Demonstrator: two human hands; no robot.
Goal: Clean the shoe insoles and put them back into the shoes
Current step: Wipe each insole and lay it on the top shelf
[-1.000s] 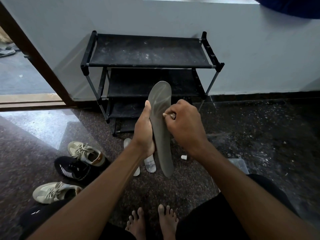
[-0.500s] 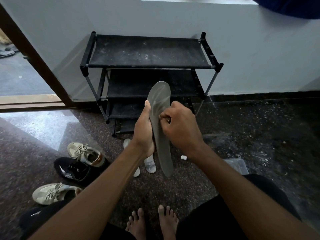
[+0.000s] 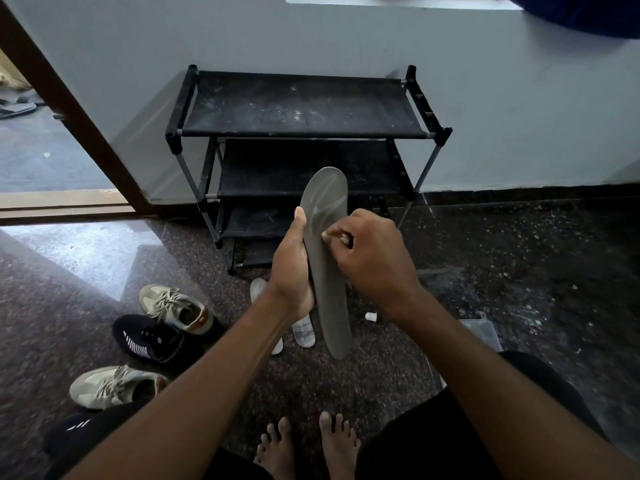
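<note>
Two bare feet (image 3: 308, 445) rest nearest you on the floor (image 3: 519, 271). Your left hand (image 3: 291, 268) grips the grey insole (image 3: 327, 258) upright; your right hand (image 3: 372, 258) pinches something small against it. Beyond stands the shoe rack (image 3: 301, 109).

Your left hand (image 3: 292, 268) gripped a grey insole (image 3: 327, 261) upright along its edge, while your right hand (image 3: 370, 258) pressed something small, too hidden to make out, against its face. Behind it stood a black shoe rack (image 3: 301, 112) by the wall. On the floor (image 3: 519, 271) to your left lay two beige sneakers (image 3: 173, 306) and a black sneaker (image 3: 152, 339).
</note>
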